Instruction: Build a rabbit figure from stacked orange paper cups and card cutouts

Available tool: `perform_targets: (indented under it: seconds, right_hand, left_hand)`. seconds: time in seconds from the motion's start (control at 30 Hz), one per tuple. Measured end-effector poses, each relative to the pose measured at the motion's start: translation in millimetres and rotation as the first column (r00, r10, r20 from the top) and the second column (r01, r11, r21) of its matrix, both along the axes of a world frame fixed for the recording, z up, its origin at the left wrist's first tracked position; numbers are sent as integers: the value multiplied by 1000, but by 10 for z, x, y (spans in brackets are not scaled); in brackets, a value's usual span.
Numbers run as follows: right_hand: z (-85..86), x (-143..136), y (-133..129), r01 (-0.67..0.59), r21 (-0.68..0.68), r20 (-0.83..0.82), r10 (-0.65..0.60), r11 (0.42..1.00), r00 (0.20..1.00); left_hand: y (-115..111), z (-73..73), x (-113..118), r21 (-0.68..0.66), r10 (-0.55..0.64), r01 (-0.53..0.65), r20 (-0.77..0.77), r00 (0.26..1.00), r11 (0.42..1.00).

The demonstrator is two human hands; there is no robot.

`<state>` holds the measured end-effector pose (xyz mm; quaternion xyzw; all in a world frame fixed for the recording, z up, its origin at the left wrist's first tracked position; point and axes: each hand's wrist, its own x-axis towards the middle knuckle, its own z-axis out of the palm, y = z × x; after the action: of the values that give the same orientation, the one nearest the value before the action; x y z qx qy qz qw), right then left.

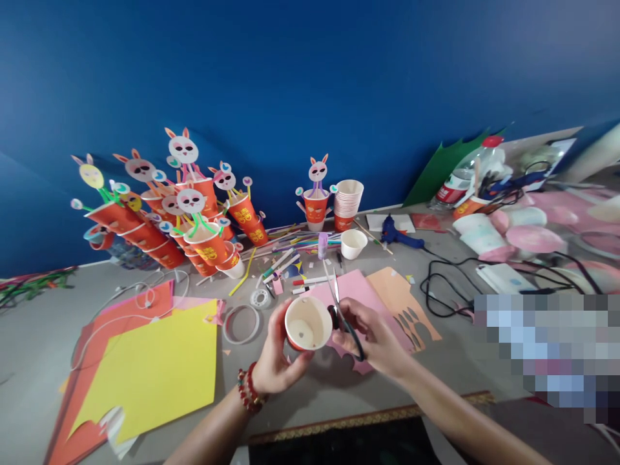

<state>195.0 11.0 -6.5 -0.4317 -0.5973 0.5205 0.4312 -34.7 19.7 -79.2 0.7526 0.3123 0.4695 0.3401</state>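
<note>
A paper cup (pixel 309 324) with a white inside is in my left hand (pixel 278 361), fingers wrapped round its side and its mouth tilted toward me. A small dark spot shows on the cup's bottom. My right hand (pixel 371 336) holds scissors (pixel 345 321) by the handles, just right of the cup, with the blades pointing up and away. Under the scissors lies pink paper (pixel 356 297). Red and beaded bracelets circle my left wrist.
Orange cups with rabbit faces (pixel 206 248) stand at the back left. Stacked cups (pixel 346 203), a white cup (pixel 354 243) and a blue glue gun (pixel 400 234) lie further back. Yellow paper (pixel 165 361) and a tape roll (pixel 241 323) are left; black cables (pixel 436 284) lie right.
</note>
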Motion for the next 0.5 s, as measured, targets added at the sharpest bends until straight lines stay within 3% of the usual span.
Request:
perform_targets:
  seconds: [0.17,0.37,0.5]
  right_hand:
    - [20,-43,100,73,-14,11,-73,997,997]
    - [24,-50,228,70,209,179,-109,975,978]
    - [22,-75,213,89,254,236,-151,963,960]
  left_hand:
    - [12,82,45,0,-67,67,-35,997,998]
    - [60,259,106,49,-209,216,-120,970,975]
    - [69,288,107,60,-240,250,-131,962,966]
